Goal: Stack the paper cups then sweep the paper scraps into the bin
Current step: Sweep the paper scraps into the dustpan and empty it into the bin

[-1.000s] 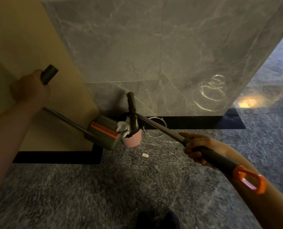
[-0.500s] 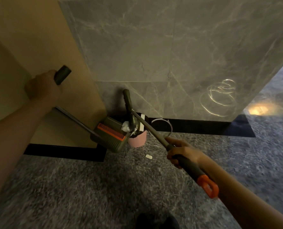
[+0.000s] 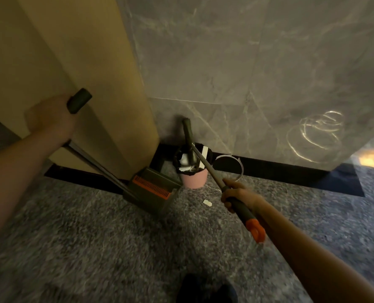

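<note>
- Looks dim and warm throughout.
- Glows orange on the floor (image 3: 371,159) at far right; throws curled glints across the marble wall (image 3: 317,136).
- Blurs around the left hand (image 3: 50,119) and the lower edge.

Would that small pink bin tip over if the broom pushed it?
Probably: the small pink bin looks light and tapers toward its base. It stands free on the grey floor, so it might slide. The long-handled broom inside adds leverage.

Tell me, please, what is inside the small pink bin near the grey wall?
Inside the small pink bin, lined with a black bag, crumpled white paper scraps show, and the dark green broom head dips among them. Anything deeper is covered.
</note>
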Demonstrator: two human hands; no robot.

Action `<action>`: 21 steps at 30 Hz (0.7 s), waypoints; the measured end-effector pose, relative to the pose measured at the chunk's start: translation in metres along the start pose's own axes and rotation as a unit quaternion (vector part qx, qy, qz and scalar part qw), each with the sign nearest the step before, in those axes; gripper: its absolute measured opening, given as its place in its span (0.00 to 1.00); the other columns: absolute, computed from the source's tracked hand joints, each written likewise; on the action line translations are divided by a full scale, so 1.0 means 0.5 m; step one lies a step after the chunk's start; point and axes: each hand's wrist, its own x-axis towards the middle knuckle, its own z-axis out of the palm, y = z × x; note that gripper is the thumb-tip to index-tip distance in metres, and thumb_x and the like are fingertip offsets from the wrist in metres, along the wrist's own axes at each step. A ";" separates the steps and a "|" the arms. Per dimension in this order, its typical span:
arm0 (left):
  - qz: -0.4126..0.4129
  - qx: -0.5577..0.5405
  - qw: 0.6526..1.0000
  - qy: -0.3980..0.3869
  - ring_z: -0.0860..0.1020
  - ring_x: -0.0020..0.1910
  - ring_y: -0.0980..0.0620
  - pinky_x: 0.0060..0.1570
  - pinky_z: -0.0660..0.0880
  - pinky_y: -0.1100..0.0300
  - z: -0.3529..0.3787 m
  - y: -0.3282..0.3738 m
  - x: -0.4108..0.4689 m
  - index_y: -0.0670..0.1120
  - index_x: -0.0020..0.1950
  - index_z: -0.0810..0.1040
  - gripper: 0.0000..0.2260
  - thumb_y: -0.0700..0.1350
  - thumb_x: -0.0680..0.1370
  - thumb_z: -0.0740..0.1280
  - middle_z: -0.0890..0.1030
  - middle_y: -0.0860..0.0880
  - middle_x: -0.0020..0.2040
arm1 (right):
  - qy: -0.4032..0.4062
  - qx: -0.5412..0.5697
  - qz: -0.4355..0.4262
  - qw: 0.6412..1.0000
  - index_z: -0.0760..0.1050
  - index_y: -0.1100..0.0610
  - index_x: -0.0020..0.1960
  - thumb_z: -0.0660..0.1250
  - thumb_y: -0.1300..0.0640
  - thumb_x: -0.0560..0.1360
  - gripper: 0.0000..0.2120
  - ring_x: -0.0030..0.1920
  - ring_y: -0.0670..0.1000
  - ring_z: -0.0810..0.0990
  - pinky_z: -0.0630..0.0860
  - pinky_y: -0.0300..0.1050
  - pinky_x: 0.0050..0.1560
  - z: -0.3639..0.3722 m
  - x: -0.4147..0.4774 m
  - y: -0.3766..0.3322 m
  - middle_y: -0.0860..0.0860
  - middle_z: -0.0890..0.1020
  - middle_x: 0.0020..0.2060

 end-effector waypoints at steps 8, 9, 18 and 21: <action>-0.012 0.014 0.999 -0.037 0.76 0.41 0.39 0.35 0.66 0.55 0.054 -0.034 -0.111 0.44 0.57 0.76 0.10 0.45 0.79 0.61 0.79 0.38 0.48 | -0.019 -0.009 0.007 1.000 0.58 0.54 0.74 0.59 0.72 0.74 0.32 0.23 0.46 0.74 0.72 0.38 0.22 -0.014 0.002 0.036 0.57 0.73 0.38; -0.021 0.004 0.999 -0.039 0.75 0.39 0.41 0.35 0.67 0.55 0.063 -0.037 -0.129 0.45 0.56 0.76 0.09 0.45 0.79 0.62 0.79 0.39 0.46 | -0.022 -0.007 0.003 1.000 0.58 0.53 0.74 0.59 0.72 0.74 0.32 0.23 0.46 0.74 0.72 0.38 0.22 -0.017 -0.005 0.031 0.57 0.73 0.39; -0.043 -0.104 0.986 -0.124 0.78 0.44 0.38 0.41 0.77 0.47 0.156 -0.045 -0.251 0.47 0.64 0.74 0.19 0.51 0.75 0.70 0.81 0.40 0.49 | -0.099 0.092 -0.039 0.990 0.60 0.51 0.73 0.63 0.67 0.65 0.38 0.22 0.47 0.73 0.72 0.37 0.20 -0.051 -0.167 0.054 0.54 0.76 0.31; -0.008 -0.134 0.973 -0.186 0.78 0.51 0.40 0.39 0.71 0.54 0.185 -0.049 -0.281 0.49 0.69 0.71 0.24 0.55 0.75 0.69 0.80 0.44 0.57 | -0.091 0.085 -0.064 0.990 0.60 0.51 0.73 0.63 0.66 0.66 0.37 0.23 0.47 0.73 0.72 0.37 0.20 -0.030 -0.213 0.088 0.53 0.77 0.29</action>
